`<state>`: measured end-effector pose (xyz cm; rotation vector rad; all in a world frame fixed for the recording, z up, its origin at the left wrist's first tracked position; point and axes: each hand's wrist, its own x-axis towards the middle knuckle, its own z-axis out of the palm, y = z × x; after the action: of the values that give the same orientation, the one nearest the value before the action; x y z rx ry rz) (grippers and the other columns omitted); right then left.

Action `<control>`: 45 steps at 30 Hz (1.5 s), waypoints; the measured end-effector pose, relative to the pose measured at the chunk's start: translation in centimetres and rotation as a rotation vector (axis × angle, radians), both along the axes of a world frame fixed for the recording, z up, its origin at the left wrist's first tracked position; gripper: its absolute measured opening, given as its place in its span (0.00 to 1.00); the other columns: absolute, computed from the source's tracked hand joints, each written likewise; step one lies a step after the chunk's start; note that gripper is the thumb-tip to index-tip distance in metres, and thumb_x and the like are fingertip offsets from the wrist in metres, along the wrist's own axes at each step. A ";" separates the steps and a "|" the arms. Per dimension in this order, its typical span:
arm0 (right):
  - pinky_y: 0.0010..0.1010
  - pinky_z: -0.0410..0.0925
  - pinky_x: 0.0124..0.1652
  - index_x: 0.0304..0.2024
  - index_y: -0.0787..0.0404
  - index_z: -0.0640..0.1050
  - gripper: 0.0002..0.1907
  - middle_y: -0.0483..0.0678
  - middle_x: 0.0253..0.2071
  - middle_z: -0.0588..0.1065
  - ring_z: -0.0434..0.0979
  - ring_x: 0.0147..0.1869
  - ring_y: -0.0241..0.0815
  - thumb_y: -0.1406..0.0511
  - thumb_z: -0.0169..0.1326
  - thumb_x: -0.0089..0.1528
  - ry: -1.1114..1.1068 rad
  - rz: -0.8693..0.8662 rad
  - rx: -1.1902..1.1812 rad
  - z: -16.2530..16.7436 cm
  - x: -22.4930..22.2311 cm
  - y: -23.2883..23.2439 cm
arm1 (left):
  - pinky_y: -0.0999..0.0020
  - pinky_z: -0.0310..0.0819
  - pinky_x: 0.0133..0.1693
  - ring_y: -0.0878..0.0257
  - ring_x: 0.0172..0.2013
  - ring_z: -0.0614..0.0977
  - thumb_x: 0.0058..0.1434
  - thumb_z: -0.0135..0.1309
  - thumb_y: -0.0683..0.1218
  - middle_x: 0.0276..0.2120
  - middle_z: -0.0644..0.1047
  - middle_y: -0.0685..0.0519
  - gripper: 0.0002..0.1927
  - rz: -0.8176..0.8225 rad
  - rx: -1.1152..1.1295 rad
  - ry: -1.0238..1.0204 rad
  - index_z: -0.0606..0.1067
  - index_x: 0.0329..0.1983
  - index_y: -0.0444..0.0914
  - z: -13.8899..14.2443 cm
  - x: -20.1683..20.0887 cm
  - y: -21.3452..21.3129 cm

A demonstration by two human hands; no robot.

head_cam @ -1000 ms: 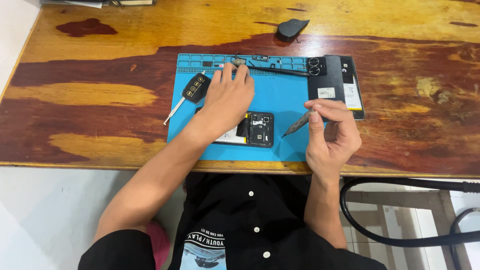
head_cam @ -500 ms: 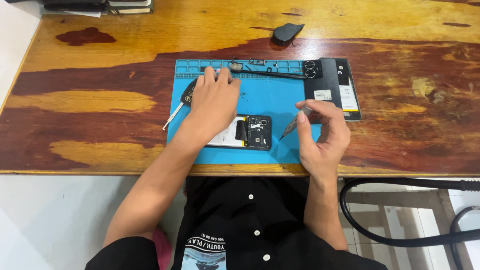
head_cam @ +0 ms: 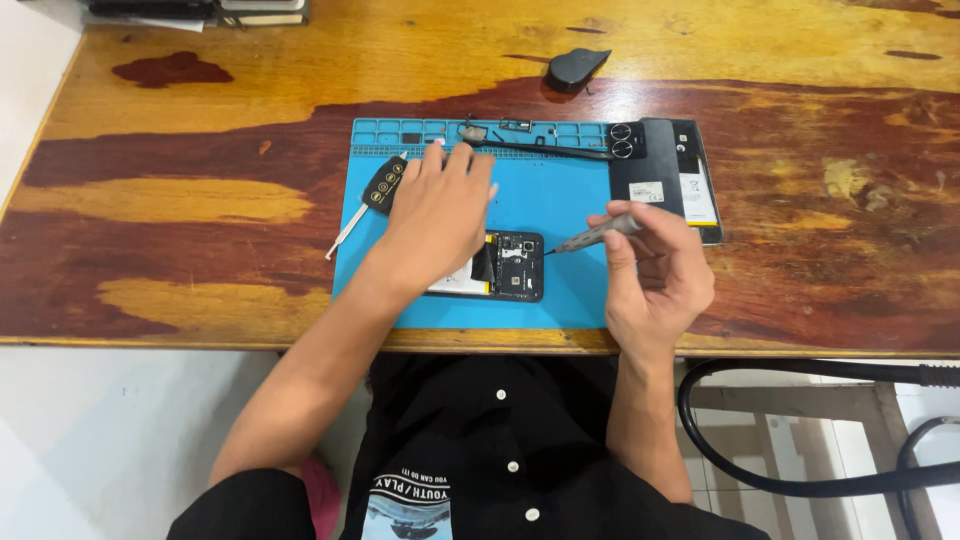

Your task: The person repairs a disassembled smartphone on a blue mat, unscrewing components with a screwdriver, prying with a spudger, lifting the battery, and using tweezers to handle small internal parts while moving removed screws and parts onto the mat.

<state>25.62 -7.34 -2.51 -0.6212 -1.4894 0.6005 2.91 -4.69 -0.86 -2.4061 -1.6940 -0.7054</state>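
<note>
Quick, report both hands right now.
Left hand: open, flat, pressing on the opened phone.
Right hand: closed, holding a screwdriver.

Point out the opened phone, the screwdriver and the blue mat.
Phone [head_cam: 515, 265], head view, exposed board end.
Screwdriver [head_cam: 592, 236], head view, mid shaft.
Mat [head_cam: 560, 200], head view, bare centre area.

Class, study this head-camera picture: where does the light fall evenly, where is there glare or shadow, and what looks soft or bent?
Head view: even, soft light; mild sheen on the varnished wooden table; faint shadow under the left hand on the blue mat; the right hand and its screwdriver slightly soft; table edges bow a little.
</note>
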 end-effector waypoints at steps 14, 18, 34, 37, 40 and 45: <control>0.37 0.80 0.53 0.53 0.67 0.70 0.16 0.61 0.52 0.76 0.83 0.59 0.54 0.81 0.57 0.66 -0.077 0.168 0.084 -0.2 -1.1 -0.4 | 0.54 0.65 0.54 0.50 0.53 0.75 0.61 0.57 0.45 0.53 0.76 0.47 0.15 -0.148 0.029 -0.203 0.78 0.51 0.37 1.6 0.1 -7.5; 0.39 0.80 0.55 0.52 0.67 0.70 0.17 0.61 0.51 0.77 0.83 0.57 0.53 0.81 0.58 0.65 -0.124 0.177 0.102 -0.1 -1.1 -0.5 | 0.56 0.65 0.54 0.51 0.55 0.75 0.61 0.57 0.43 0.54 0.77 0.49 0.12 -0.121 0.041 -0.331 0.80 0.48 0.38 1.2 0.2 -7.5; 0.37 0.80 0.51 0.53 0.67 0.72 0.16 0.60 0.50 0.77 0.84 0.52 0.50 0.79 0.60 0.64 -0.146 0.212 0.138 0.1 -0.8 -0.6 | 0.61 0.68 0.47 0.60 0.42 0.79 0.50 0.59 0.39 0.34 0.83 0.59 0.03 -0.203 0.117 -0.410 0.82 0.25 0.40 0.7 0.1 -8.1; 0.36 0.80 0.50 0.53 0.67 0.73 0.16 0.60 0.50 0.78 0.84 0.52 0.50 0.79 0.60 0.64 -0.157 0.230 0.143 0.1 -0.8 -0.4 | 0.62 0.68 0.46 0.61 0.41 0.80 0.51 0.59 0.38 0.32 0.83 0.59 0.03 -0.167 0.141 -0.411 0.81 0.25 0.40 0.7 0.2 -8.0; 0.36 0.81 0.50 0.53 0.68 0.74 0.16 0.61 0.50 0.78 0.84 0.51 0.50 0.78 0.61 0.64 -0.161 0.249 0.120 0.0 -0.7 -0.4 | 0.63 0.68 0.45 0.61 0.40 0.79 0.51 0.59 0.38 0.32 0.83 0.59 0.03 -0.166 0.136 -0.422 0.81 0.25 0.39 0.7 0.2 -8.1; 0.34 0.80 0.51 0.52 0.68 0.74 0.15 0.60 0.50 0.78 0.84 0.50 0.47 0.76 0.61 0.64 -0.201 0.203 0.151 0.0 -0.7 -0.3 | 0.62 0.69 0.44 0.60 0.40 0.79 0.51 0.59 0.38 0.33 0.83 0.59 0.03 -0.169 0.124 -0.431 0.81 0.26 0.39 0.5 0.1 -7.9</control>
<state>24.93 -7.65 -2.51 -0.4247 -1.7831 0.5870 3.03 -12.63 -0.34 -2.4561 -1.5232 -1.3954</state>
